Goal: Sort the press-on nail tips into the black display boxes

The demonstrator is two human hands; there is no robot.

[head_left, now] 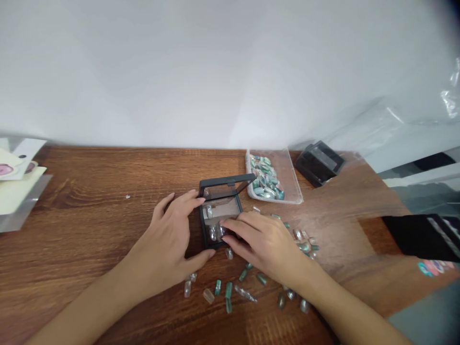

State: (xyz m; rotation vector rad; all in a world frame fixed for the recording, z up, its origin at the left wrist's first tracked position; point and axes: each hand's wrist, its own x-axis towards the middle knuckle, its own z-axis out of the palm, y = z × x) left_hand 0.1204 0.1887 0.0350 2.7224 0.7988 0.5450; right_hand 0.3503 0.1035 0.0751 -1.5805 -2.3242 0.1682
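Observation:
A small black display case stands on the table with its windowed lid tilted up at the back. My left hand steadies the case from its left side, fingertips at the upper left edge and thumb at the lower left corner. Several silvery press-on nails lie inside on a pale lining. My right hand reaches into the case's right half, thumb and fingers pinched on a silvery press-on nail, partly covered by the fingertips. Loose green press-on nails and clear ones lie in front of and right of the case.
Behind on the right, a clear plastic tray holds many green and silver nails. Black boxes stand beside it. Cards in plastic sleeves lie at the left edge. Clear plastic film covers the right side. A pale wall rises behind.

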